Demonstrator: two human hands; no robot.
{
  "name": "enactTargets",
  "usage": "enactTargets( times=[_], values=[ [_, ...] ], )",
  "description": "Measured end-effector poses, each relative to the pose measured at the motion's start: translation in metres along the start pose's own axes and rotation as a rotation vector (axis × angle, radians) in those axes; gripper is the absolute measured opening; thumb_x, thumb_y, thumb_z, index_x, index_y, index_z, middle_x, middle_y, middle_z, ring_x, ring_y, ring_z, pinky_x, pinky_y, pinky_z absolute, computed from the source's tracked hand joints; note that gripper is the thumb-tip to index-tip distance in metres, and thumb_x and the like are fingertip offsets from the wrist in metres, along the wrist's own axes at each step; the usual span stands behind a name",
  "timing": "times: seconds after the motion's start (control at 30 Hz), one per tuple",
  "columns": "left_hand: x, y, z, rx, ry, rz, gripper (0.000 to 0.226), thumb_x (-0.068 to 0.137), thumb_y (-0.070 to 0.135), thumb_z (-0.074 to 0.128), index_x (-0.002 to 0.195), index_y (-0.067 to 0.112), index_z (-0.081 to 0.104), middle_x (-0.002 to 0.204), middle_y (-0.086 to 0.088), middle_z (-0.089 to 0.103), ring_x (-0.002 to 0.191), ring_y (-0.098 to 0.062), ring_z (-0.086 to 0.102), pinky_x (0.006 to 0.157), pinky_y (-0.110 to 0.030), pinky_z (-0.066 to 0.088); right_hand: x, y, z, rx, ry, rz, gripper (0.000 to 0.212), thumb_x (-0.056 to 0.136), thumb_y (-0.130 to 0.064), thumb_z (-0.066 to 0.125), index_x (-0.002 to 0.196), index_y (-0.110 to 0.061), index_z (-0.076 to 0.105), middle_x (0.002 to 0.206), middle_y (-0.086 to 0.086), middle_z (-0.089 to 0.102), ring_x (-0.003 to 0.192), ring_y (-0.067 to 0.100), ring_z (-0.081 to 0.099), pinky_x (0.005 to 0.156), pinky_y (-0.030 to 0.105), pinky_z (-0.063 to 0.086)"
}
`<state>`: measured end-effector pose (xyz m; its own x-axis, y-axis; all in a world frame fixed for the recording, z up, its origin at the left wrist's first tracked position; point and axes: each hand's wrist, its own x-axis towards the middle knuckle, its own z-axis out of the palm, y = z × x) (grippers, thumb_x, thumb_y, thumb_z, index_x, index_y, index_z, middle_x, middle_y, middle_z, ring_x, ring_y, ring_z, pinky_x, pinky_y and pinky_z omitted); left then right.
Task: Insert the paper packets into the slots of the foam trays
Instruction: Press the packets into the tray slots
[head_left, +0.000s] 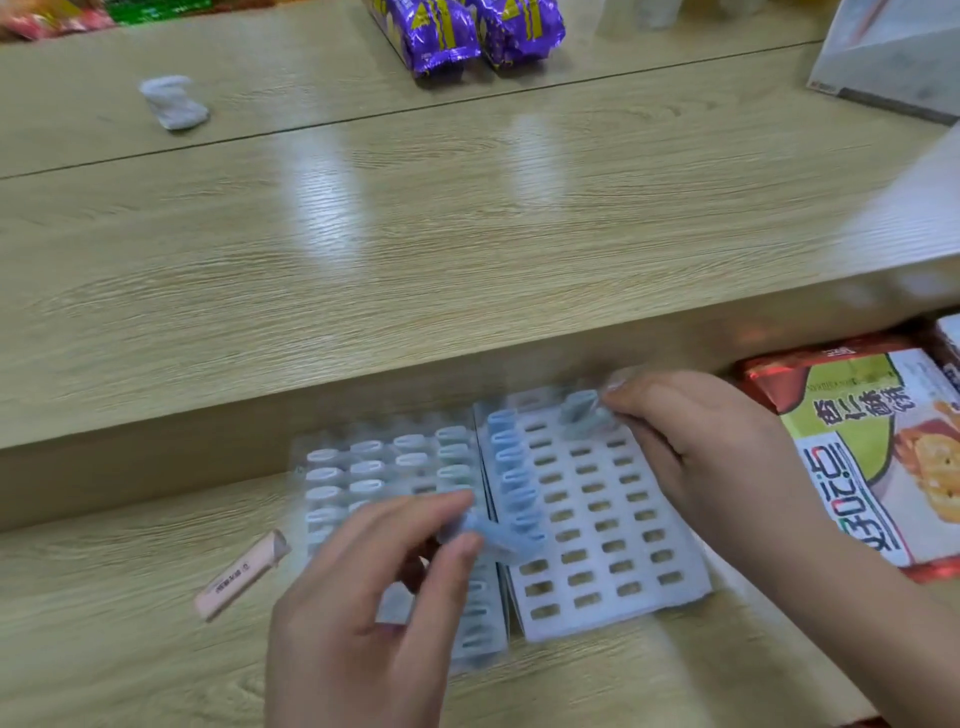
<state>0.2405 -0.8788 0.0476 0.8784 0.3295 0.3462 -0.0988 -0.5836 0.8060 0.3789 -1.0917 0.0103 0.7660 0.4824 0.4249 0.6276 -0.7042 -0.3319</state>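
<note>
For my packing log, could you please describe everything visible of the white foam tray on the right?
The white foam tray lies flat on the desk, edge to edge with a fuller tray. Rows of oblong slots pierce it; only the leftmost column holds blue packets. The right hand pinches another packet at its far edge.

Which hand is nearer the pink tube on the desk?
Left. The left hand is just right of the pink tube, over the left tray; the right hand is at the right tray's far edge.
</note>
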Motion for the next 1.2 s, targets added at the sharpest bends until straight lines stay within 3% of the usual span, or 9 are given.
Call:
enactTargets(
  times=[0.1, 0.2, 0.33, 0.43, 0.57, 0.73, 0.83, 0.93, 1.2],
  values=[
    [-0.012, -0.001, 0.006, 0.118, -0.069, 0.126, 0.015, 0.087, 0.029, 0.068, 0.098, 0.027, 0.077, 0.093, 0.016, 0.069, 0.076, -0.001, 0.063, 0.067, -0.01, 0.046, 0.002, 0.002, -0.002, -0.03, -0.028, -0.054, 0.026, 0.078, 0.004, 0.077, 0.101, -0.009, 0.074, 0.102, 0.005, 0.073, 0.089, 0.03, 0.067, 0.068, 0.038, 0.056],
    [-0.021, -0.006, 0.016, 0.18, -0.101, 0.161, 0.016, 0.088, 0.027, 0.068, 0.098, 0.021, 0.079, 0.093, 0.011, 0.069, 0.078, -0.006, 0.063, 0.069, -0.016, 0.049, 0.002, 0.0, 0.001, -0.088, -0.069, -0.086, 0.032, 0.075, 0.007, 0.078, 0.104, -0.007, 0.075, 0.102, 0.008, 0.071, 0.086, 0.032, 0.064, 0.052, 0.042, 0.053],
    [-0.026, -0.014, 0.029, 0.254, -0.09, 0.187, 0.013, 0.089, 0.026, 0.068, 0.096, 0.02, 0.078, 0.091, 0.012, 0.07, 0.075, -0.009, 0.06, 0.07, -0.02, 0.049, 0.003, -0.003, 0.005, -0.128, -0.055, -0.118, 0.031, 0.082, 0.001, 0.068, 0.109, -0.011, 0.076, 0.097, 0.009, 0.069, 0.079, 0.032, 0.061, 0.039, 0.035, 0.046],
    [-0.028, -0.016, 0.034, 0.275, -0.053, 0.193, 0.006, 0.089, 0.025, 0.068, 0.087, 0.021, 0.072, 0.087, 0.014, 0.068, 0.073, -0.007, 0.054, 0.07, -0.016, 0.045, 0.002, -0.005, 0.004, -0.122, -0.052, -0.137, 0.029, 0.091, -0.008, 0.055, 0.111, -0.012, 0.075, 0.096, 0.007, 0.069, 0.076, 0.03, 0.06, 0.041, 0.034, 0.046],
    [-0.029, -0.019, 0.038, 0.313, -0.021, 0.237, 0.014, 0.088, 0.02, 0.072, 0.078, 0.011, 0.075, 0.089, 0.005, 0.073, 0.071, -0.017, 0.061, 0.071, -0.021, 0.048, -0.001, -0.007, 0.001, -0.134, -0.051, -0.118, 0.038, 0.08, 0.004, 0.069, 0.113, -0.012, 0.075, 0.098, 0.007, 0.07, 0.076, 0.03, 0.061, 0.042, 0.033, 0.046],
    [-0.028, -0.022, 0.04, 0.321, 0.026, 0.281, 0.01, 0.083, 0.012, 0.077, 0.075, 0.006, 0.076, 0.086, -0.002, 0.074, 0.068, -0.024, 0.062, 0.071, -0.023, 0.048, 0.0, -0.008, 0.002, -0.126, -0.037, -0.115, 0.037, 0.08, 0.002, 0.066, 0.113, -0.012, 0.075, 0.098, 0.006, 0.07, 0.078, 0.029, 0.061, 0.043, 0.031, 0.046],
    [-0.029, -0.023, 0.041, 0.278, 0.004, 0.3, 0.008, 0.08, 0.008, 0.079, 0.084, 0.011, 0.073, 0.088, -0.003, 0.074, 0.07, -0.024, 0.062, 0.069, -0.026, 0.049, -0.002, -0.006, 0.004, -0.126, -0.04, -0.099, 0.041, 0.077, 0.005, 0.07, 0.114, -0.013, 0.074, 0.1, 0.004, 0.069, 0.079, 0.029, 0.06, 0.046, 0.032, 0.048],
    [-0.03, -0.024, 0.04, 0.277, -0.006, 0.337, 0.029, 0.076, 0.004, 0.082, 0.094, 0.019, 0.065, 0.091, -0.001, 0.074, 0.074, -0.021, 0.062, 0.066, -0.029, 0.051, -0.002, -0.004, 0.006, -0.131, -0.029, -0.088, 0.044, 0.076, 0.006, 0.069, 0.115, -0.014, 0.073, 0.101, 0.004, 0.069, 0.079, 0.027, 0.059, 0.048, 0.034, 0.048],
    [-0.026, -0.024, 0.042, 0.349, -0.049, 0.375, 0.009, 0.075, 0.002, 0.083, 0.08, 0.005, 0.078, 0.089, -0.005, 0.074, 0.073, -0.022, 0.064, 0.061, -0.035, 0.054, -0.001, -0.001, 0.01, -0.071, -0.036, -0.05, 0.037, 0.078, 0.008, 0.063, 0.11, -0.01, 0.071, 0.106, 0.005, 0.067, 0.086, 0.028, 0.056, 0.058, 0.041, 0.052]
  ],
)
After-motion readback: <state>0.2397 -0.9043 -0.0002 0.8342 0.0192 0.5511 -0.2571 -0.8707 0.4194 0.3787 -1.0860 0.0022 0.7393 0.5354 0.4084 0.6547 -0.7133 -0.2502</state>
